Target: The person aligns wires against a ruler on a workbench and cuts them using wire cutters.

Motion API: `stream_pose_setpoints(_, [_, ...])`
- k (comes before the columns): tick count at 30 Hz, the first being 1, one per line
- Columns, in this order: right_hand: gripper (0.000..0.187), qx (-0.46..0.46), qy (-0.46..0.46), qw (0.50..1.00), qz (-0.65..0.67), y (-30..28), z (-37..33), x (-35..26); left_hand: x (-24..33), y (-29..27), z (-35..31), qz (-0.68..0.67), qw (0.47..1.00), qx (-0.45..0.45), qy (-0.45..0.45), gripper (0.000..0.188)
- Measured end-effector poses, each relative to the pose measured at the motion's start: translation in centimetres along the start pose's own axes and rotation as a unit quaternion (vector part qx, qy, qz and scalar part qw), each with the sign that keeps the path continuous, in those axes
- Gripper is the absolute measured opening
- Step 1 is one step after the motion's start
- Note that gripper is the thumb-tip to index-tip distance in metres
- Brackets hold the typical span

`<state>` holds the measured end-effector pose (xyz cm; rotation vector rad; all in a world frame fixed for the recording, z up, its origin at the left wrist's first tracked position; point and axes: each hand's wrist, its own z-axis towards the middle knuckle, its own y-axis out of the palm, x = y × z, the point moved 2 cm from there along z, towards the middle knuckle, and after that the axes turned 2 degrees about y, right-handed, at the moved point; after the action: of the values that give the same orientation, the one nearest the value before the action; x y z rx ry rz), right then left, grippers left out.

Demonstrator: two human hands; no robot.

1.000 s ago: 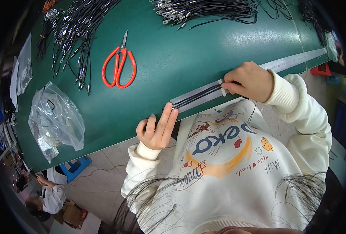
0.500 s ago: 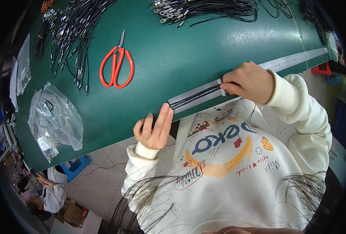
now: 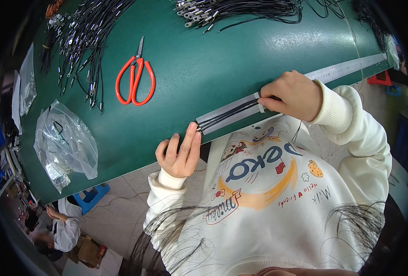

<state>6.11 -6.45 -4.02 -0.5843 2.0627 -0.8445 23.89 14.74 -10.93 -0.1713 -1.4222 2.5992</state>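
Two strands of black cable lie along a metal ruler at the table's near edge. My left hand has thumb and index fingertip closed at the cable's silvery left end, by the ruler's end; its other fingers are curled. Farther right, my right hand pinches the strands against the ruler, close to a small whitish piece lying across it. The ruler runs on beyond my right hand. Red-handled scissors lie on the table to the left, touched by neither hand.
Bundles of black cables with metal terminals lie along the far side of the green table. A clear plastic bag rests at left. A blue stool stands below, near a co-worker in white.
My hands keep their hold, and the strands between them have spread slightly apart toward the left end. The whole view has shifted a little.
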Motion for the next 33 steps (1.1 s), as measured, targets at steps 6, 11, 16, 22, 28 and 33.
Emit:
stream_pose_setpoints(6, [0.024,-0.008,0.002,1.000,0.019,0.0,0.0,0.2,-0.2,-2.1,2.4,-0.134,0.984,-0.074,-0.089,0.026])
stream_pose_setpoints(11, [0.023,-0.019,0.000,0.999,0.029,-0.3,0.2,0.4,-0.4,-1.5,2.4,-0.144,0.983,-0.028,-0.107,0.025])
stream_pose_setpoints(16, [0.014,-0.030,-0.098,0.989,0.110,-2.0,0.2,0.1,-0.5,-1.6,4.0,-0.168,0.974,-0.012,-0.155,0.022])
stream_pose_setpoints(22, [0.012,0.155,-0.170,0.958,-0.171,-6.4,0.1,-1.4,-1.1,0.1,6.2,-0.171,0.974,0.017,-0.147,0.023])
stream_pose_setpoints(28, [0.024,0.143,-0.154,0.965,-0.154,-9.9,1.2,1.8,-1.4,2.0,9.5,-0.160,0.970,0.044,-0.177,0.016])
stream_pose_setpoints(33, [0.033,0.260,-0.155,0.904,-0.302,-9.7,2.8,2.3,-1.7,2.7,11.2,-0.166,0.956,-0.001,-0.242,0.015])
